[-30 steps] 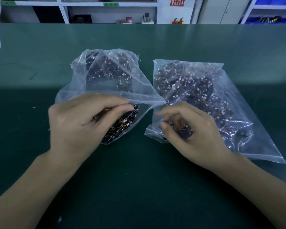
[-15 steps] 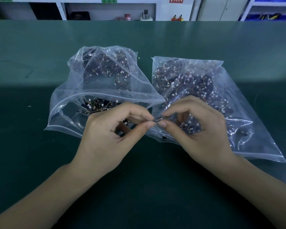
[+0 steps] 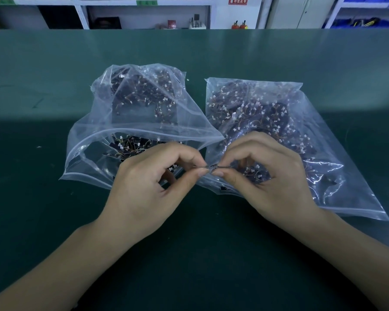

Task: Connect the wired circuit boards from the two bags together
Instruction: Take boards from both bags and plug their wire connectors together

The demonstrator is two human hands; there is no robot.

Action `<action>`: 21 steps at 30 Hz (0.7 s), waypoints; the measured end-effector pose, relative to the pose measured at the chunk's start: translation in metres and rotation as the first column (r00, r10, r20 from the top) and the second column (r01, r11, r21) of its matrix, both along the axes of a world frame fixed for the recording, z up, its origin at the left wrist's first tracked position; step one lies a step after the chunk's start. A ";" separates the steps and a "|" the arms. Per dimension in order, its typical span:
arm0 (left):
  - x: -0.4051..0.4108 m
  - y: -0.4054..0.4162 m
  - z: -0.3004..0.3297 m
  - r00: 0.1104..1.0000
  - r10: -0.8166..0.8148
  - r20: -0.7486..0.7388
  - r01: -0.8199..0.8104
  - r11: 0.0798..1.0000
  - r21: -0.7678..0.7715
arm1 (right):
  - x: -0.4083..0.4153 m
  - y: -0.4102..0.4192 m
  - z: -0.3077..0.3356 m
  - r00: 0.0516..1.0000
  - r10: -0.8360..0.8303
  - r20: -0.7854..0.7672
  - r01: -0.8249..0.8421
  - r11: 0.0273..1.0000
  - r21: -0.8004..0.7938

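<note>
Head view: left hand (image 3: 144,194) and right hand (image 3: 272,182) meet fingertip to fingertip over the gap between the two bags, near the counter (image 3: 54,75) middle. Each hand pinches thumb against forefinger on a small piece, the two pieces touching at the join (image 3: 212,169). Too small to tell board from connector, or whether mated yet. Left bag (image 3: 112,122) has its mouth gaping toward the near edge, dark boards and thin wires showing inside. Right bag (image 3: 290,122) lies flatter beside it, packed with the same boards and tiny white plugs; its mouth is not clear.

Handling, as a guess: parts are very light, boards stiff, wires thin, springy and prone to tangle with neighbours. Plugs look fragile, so grip the plug body or board edge, never pull on the wire. Push straight in, no twist. Bag film is slippery and floppy and will shift if snagged.
</note>
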State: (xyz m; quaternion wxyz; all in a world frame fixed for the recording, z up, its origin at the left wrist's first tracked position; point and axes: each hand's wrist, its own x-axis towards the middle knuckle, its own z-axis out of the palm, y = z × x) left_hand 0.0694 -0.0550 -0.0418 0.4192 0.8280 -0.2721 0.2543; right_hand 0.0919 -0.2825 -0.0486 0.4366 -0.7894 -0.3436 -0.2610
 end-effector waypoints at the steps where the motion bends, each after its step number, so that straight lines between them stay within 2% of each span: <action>1: 0.000 0.000 0.000 1.000 -0.001 0.004 0.001 1.000 0.003 | 0.000 0.000 0.000 1.000 -0.001 0.002 0.001 1.000 -0.006; 7: 0.001 0.002 0.001 1.000 0.017 0.021 -0.018 0.998 0.067 | 0.001 -0.001 0.001 1.000 -0.019 0.000 0.019 0.999 -0.048; 13: 0.001 0.009 0.009 0.976 0.128 0.177 -0.135 0.990 0.028 | -0.007 -0.004 0.002 0.995 -0.059 -0.081 0.045 0.986 -0.162; 17: 0.003 0.017 0.015 0.980 0.092 0.176 -0.103 0.993 0.053 | -0.006 -0.007 0.006 0.991 -0.131 -0.028 0.110 0.918 -0.381; 21: 0.000 0.012 0.014 0.984 -0.006 0.180 -0.015 0.993 0.118 | -0.005 -0.009 0.008 0.988 -0.157 -0.007 0.141 0.904 -0.405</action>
